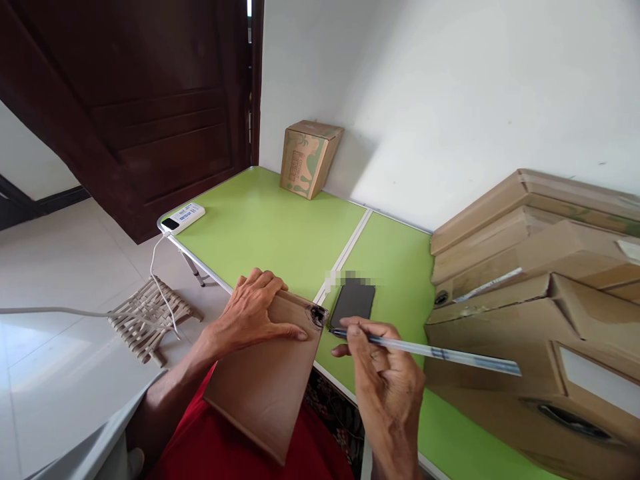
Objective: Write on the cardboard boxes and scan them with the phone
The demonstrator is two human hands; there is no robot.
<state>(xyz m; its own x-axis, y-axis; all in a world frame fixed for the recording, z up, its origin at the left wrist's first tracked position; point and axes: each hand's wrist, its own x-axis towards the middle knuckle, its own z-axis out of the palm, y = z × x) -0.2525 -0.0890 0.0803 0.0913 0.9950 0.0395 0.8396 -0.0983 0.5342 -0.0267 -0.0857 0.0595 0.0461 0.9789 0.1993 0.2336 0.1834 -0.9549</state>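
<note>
My left hand (pixel 257 307) grips the upper edge of a flat brown panel (pixel 267 393), its thumb on the smooth face and its fingers over the far edge. The panel leans over my lap at the table's front edge. Its upper right corner has a dark, ragged damaged patch (pixel 317 316). Between thumb and fingers, my right hand (pixel 383 373) pinches a long, slim pen-like stick (pixel 445 352). The stick's dark tip points left, a little to the right of the damaged corner and apart from it. Just behind the tip, a black phone (pixel 354 303) lies on the table.
A green folding table (pixel 250 227) stands against the wall. On it are a small carton (pixel 307 160) at the back and a white power strip (pixel 184 218) at the left corner. Stacked cardboard boxes (pixel 510 313) crowd the right. A woven stool (pixel 150 317) stands on the floor.
</note>
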